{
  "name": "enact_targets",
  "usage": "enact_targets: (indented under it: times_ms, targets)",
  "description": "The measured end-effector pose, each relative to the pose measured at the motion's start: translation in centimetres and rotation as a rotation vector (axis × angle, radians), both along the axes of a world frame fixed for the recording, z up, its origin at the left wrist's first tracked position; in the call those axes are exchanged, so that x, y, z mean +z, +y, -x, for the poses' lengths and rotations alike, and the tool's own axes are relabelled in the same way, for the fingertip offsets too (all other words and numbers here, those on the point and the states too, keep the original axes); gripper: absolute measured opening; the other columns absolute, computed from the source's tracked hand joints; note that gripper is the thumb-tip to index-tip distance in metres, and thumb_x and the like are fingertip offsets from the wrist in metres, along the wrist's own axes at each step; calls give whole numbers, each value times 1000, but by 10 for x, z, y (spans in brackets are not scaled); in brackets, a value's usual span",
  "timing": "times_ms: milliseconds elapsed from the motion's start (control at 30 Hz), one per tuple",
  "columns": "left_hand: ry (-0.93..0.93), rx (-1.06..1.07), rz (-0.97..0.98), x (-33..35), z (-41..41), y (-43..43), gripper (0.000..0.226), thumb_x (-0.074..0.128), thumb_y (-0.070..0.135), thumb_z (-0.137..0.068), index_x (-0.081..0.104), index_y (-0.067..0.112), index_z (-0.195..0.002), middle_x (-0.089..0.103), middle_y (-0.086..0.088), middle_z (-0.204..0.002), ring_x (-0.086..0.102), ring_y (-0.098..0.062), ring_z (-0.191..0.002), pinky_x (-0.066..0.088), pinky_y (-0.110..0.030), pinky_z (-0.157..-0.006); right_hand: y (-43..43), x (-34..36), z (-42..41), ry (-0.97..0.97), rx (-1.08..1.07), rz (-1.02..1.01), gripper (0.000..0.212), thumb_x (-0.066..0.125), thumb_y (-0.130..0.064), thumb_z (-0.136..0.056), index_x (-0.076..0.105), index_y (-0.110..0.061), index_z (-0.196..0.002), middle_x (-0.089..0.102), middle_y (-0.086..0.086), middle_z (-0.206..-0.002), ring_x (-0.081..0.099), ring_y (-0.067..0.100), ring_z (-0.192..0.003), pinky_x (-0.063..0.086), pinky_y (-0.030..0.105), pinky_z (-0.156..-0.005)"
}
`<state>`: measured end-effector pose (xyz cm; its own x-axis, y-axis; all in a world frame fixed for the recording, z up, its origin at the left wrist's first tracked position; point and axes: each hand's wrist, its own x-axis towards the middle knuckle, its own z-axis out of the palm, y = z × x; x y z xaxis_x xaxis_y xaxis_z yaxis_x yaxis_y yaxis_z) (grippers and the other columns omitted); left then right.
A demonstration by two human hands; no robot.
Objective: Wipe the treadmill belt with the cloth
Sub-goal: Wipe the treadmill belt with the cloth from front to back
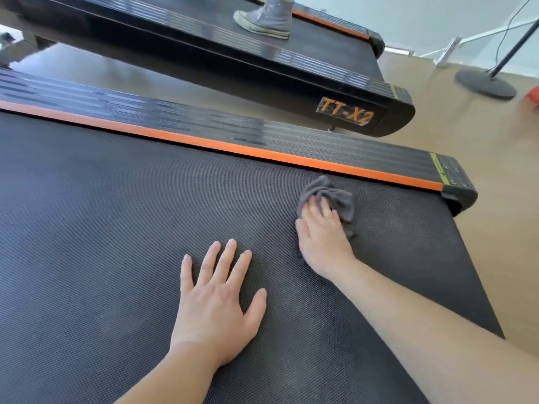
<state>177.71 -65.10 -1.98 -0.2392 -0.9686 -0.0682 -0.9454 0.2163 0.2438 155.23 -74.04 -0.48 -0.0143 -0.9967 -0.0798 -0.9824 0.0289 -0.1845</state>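
The right hand [320, 237] grips a crumpled grey cloth [338, 196] on the dark textured belt [116, 214]; the left hand [215, 304] lies flat, fingers spread.

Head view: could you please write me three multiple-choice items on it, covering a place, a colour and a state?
1. Where is the cloth? A. on the belt near the orange strip B. on the floor C. draped over a shoe
2. What colour is the cloth? A. orange B. grey C. white
3. How is the left hand? A. gripping the cloth B. raised in the air C. flat on the belt
Answers: 1 A, the right hand holds it there, bunched; 2 B, it is plainly grey; 3 C, palm down with fingers spread.
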Motion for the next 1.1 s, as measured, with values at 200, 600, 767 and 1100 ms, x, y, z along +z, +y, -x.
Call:
enact_targets:
  times_ms: [200,600,767,1100]
  targets:
    - [30,6,-9,3,0,-2,76,24,75,-93,30,39,-160,13,12,-171,0,-14,-159,-3,-57,-126,-10,9,30,106,128,-116,60,17,-37,-111,6,-13,-166,-8,2,-173,-11,21,-159,-1,40,-129]
    - [15,8,-14,8,0,-1,77,16,75,-94,11,40,-162,-6,14,-172,-19,-12,-157,-14,-55,-124,7,8,55,161,246,-133,72,5,-51,-104,6,-13,-165,-6,2,-172,-10,18,-159,-1,38,-130]
    - [17,18,0,6,0,0,78,17,76,-94,14,39,-163,-3,14,-172,-16,-12,-157,-12,-55,-125,-6,1,105,214,-478,-189,70,8,-43,-107,15,0,-162,8,19,-171,3,38,-157,9,48,-127]
    - [19,9,-14,5,1,-1,78,19,77,-94,16,40,-162,-1,14,-172,-14,-12,-158,-11,-55,-126,21,10,88,198,269,-90,59,16,-36,-111,11,-11,-164,0,1,-172,-8,18,-159,-3,32,-128]
